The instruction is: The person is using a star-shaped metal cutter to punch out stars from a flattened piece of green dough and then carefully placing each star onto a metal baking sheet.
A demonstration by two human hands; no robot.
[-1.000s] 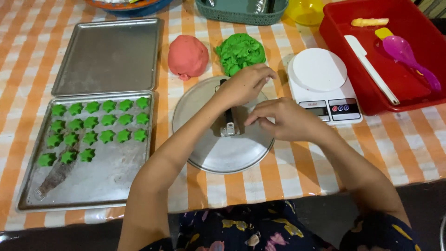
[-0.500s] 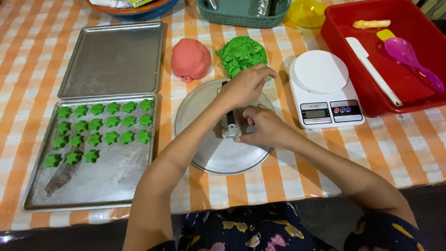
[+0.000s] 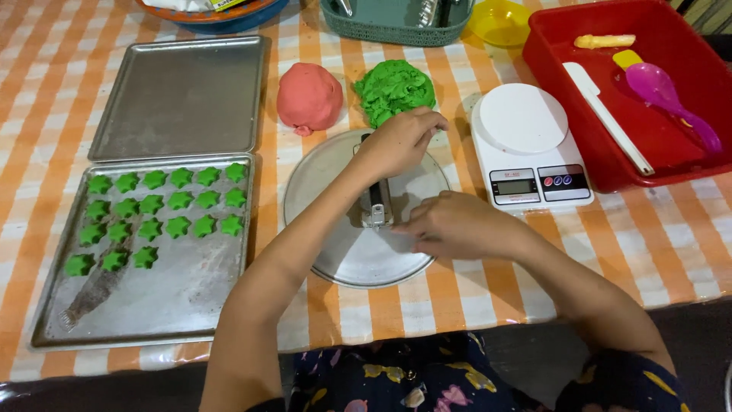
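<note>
Left hand (image 3: 400, 141) reaching forward, fingers curled in a loose grip; right hand (image 3: 450, 225) lower, palm down, fingers pointing left.

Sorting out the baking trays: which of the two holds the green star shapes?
The nearer tray, at the table's front edge; the farther tray behind it holds none.

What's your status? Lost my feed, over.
Left hand and right hand both on metal press over round plate. Green dough just beyond. Nothing obstructing.
</note>
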